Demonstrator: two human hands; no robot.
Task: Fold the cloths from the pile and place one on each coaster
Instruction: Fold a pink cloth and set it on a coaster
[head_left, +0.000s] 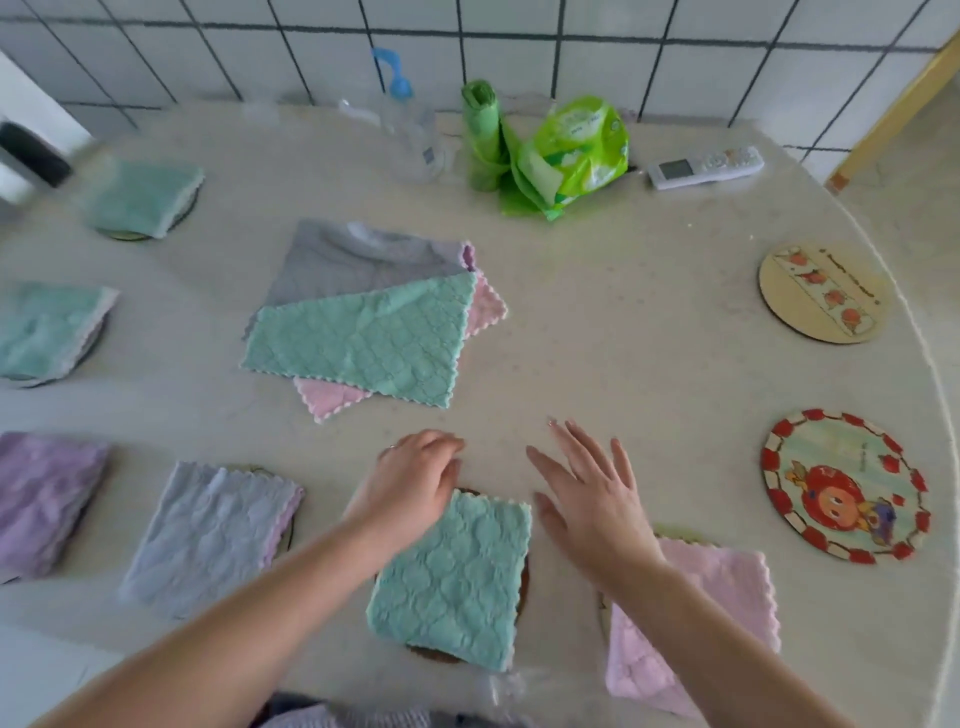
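Note:
A folded teal cloth (457, 577) lies on a dark coaster (523, 587) at the table's near edge. My left hand (415, 483) hovers at its far left corner, fingers loosely curled and holding nothing. My right hand (587, 493) is spread open just right of the cloth. The pile sits mid-table: a teal cloth (363, 340) over a pink cloth (332, 397) and a grey cloth (358, 260). Two bare coasters lie at the right, a beige one (823, 293) and a red-rimmed one (844, 486). A folded pink cloth (722, 597) lies under my right forearm.
Folded cloths cover coasters on the left: lilac-grey (213, 530), purple (41, 499), and two teal ones (47, 327) (145, 195). At the back stand a clear bottle (410, 130), a green roll (480, 130), a green packet (571, 150) and a remote (706, 166). The table edge curves at right.

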